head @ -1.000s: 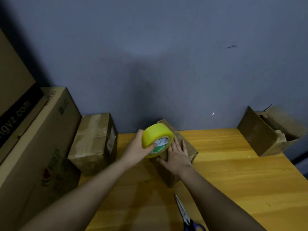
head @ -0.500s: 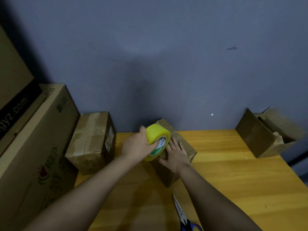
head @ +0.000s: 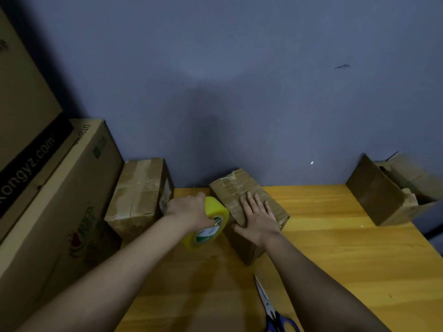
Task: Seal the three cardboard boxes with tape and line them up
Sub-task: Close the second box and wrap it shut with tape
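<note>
The table (head: 335,248) is smooth varnished wood, honey-yellow with a faint sheen. On it, the middle box (head: 242,188) is matt brown cardboard, its top creased and patched with dull tape. Left of that box, the tape roll (head: 215,212) looks like glossy yellow plastic film. Nearer than the box, the scissors (head: 263,295) show bright metal blades and blue plastic handles.

There is just the one view, taken from the person's head, looking forward and steeply down over both forearms onto the yellow wooden bench (head: 347,255). It sits close, with the near bench edge cut off below, and the wide lens also takes in much of the grey wall (head: 239,80) rising behind.
</note>
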The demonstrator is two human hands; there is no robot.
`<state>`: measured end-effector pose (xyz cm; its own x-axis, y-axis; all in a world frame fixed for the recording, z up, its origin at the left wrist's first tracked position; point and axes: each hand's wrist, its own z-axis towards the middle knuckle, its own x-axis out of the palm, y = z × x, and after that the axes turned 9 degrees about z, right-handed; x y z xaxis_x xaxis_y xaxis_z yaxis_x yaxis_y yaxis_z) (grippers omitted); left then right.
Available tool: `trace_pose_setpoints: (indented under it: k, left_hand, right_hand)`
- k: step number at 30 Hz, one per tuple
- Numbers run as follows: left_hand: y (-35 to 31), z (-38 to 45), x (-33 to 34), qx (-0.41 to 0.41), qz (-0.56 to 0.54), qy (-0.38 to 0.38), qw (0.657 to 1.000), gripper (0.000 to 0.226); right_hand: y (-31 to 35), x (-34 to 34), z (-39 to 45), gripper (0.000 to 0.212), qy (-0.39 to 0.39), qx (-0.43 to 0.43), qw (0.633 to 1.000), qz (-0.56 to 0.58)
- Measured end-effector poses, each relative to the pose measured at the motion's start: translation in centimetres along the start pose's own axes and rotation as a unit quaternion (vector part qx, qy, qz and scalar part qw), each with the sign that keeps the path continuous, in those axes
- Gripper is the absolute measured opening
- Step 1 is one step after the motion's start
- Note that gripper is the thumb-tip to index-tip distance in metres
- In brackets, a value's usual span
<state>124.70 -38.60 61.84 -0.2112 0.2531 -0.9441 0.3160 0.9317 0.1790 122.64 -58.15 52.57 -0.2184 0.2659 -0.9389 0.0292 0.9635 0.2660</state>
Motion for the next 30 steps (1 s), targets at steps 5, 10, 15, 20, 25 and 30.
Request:
trace_pose_setpoints:
  k: [5, 10, 15, 20, 25, 30]
  left_hand:
    - [0.1, -1.2, 3.8, -0.009, -0.089, -0.031, 0.995, 0.054]
    - [0.4, -2.0, 8.4, -0.039, -0.215, -0.041, 0.975, 0.050]
    - [-0.5, -2.6, 10.2, -0.044, -0.319, -0.042, 0.946, 0.048]
    - [-1.6, -3.5, 11.7, -0.037, -0.411, -0.001, 0.911, 0.069]
    - [-3.1, -3.5, 12.7, -0.007, -0.520, 0.004, 0.854, 0.044]
    - [-3.5, -3.1, 12.6, -0.011, -0.608, 0.051, 0.793, 0.025]
  right_hand:
    - [0.1, 0.1, -0.2, 0.088, 0.000, -0.006, 1.000, -0.026]
    - [0.5, 0.4, -1.1, 0.067, -0.065, -0.084, 0.994, 0.007]
    - [2.4, 1.2, -1.4, 0.062, -0.082, -0.087, 0.993, 0.000]
    - [2.5, 1.4, -1.3, 0.057, -0.122, -0.059, 0.989, 0.058]
    - [2.1, 1.4, -0.6, 0.064, -0.101, -0.023, 0.995, -0.004]
    - [0.5, 1.0, 0.0, 0.061, -0.070, -0.039, 0.996, -0.027]
